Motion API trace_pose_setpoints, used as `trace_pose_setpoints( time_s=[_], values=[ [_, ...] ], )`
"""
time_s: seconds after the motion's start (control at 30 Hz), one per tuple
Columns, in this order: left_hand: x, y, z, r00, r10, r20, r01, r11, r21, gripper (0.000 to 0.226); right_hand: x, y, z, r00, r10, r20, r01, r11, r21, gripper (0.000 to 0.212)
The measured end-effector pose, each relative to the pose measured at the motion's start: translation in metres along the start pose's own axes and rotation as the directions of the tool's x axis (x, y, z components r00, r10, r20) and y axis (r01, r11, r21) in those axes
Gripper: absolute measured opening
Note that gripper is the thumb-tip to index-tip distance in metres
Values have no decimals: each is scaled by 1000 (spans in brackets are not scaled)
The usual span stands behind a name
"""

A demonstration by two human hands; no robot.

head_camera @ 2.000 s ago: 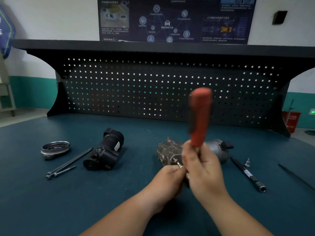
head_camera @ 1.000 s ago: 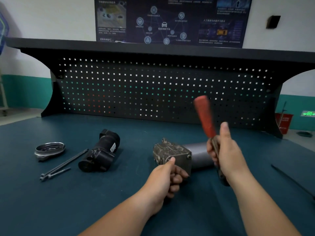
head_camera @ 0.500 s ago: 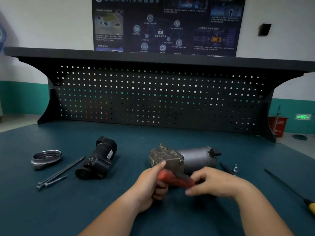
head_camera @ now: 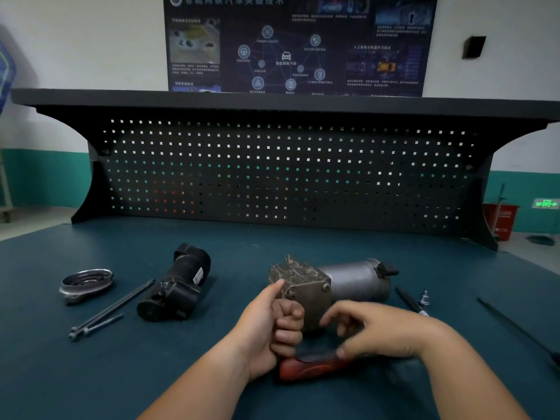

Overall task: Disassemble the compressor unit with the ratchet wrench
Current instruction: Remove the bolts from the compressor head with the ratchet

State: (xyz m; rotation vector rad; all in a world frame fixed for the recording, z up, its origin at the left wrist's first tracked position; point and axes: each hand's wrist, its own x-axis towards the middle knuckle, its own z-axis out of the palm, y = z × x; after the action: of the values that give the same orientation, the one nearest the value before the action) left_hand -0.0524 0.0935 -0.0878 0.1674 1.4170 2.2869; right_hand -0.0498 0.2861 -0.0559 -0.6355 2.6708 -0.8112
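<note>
The compressor unit (head_camera: 339, 283), a grimy grey block with a metal cylinder behind it, lies on the green bench mat at centre. My left hand (head_camera: 269, 328) is curled into a fist against the block's near end, thumb pressed on its face; nothing shows inside the fist. The ratchet wrench (head_camera: 306, 368) lies flat on the mat in front of the unit, its red handle pointing left and its head hidden under my hands. My right hand (head_camera: 378, 328) hovers over it with fingers spread and blurred, one fingertip touching the handle.
A black motor part (head_camera: 175, 286), a metal ring cover (head_camera: 86, 283) and two long bolts (head_camera: 109, 310) lie to the left. A black extension bar (head_camera: 407, 298), a small socket (head_camera: 423, 298) and a long thin tool (head_camera: 515, 325) lie to the right. A pegboard (head_camera: 288, 177) walls the back.
My right hand swung the red-handled wrench down from upright, laid it on the mat before the unit and loosened its grip. My left hand stayed at the block's end.
</note>
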Motion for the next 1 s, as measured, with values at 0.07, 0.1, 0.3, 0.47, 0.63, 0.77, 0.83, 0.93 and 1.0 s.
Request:
trace_pose_setpoints(
  time_s=[0.07, 0.1, 0.3, 0.47, 0.63, 0.77, 0.83, 0.93, 1.0],
  values=[
    [0, 1, 0, 999, 12, -40, -12, 1000, 3, 60, 8, -10, 10, 961, -132, -244, 147, 988, 47, 26],
    [0, 2, 0, 998, 17, -65, -16, 1000, 11, 60, 14, -15, 17, 900, -198, -388, 223, 975, 22, 24],
    [-3, 1, 4, 979, 52, -198, -17, 985, 172, 52, 36, -30, 43, 668, -253, -700, 307, 950, -50, 13],
    [-5, 0, 5, 957, 146, -251, -57, 942, 331, 54, 41, -33, 48, 645, -199, -737, 306, 952, 11, 24],
    [-6, -2, 5, 951, 188, -247, -77, 914, 398, 50, 40, -33, 48, 660, -137, -739, 303, 948, 94, 27],
    [-6, 0, 7, 954, 179, -241, -78, 923, 378, 42, 32, -32, 39, 692, -131, -710, 407, 883, 235, 22],
    [-8, 2, 8, 954, 201, -224, -120, 936, 331, 32, 28, -30, 34, 709, -190, -679, 433, 877, 207, 23],
    [-13, 5, 9, 916, 333, -224, -229, 892, 390, 18, 26, -28, 31, 688, -279, -670, 435, 897, 73, 28],
    [-18, 6, 11, 885, 413, -214, -286, 846, 450, 15, 24, -29, 33, 688, -324, -649, 467, 882, 55, 31]
  ],
)
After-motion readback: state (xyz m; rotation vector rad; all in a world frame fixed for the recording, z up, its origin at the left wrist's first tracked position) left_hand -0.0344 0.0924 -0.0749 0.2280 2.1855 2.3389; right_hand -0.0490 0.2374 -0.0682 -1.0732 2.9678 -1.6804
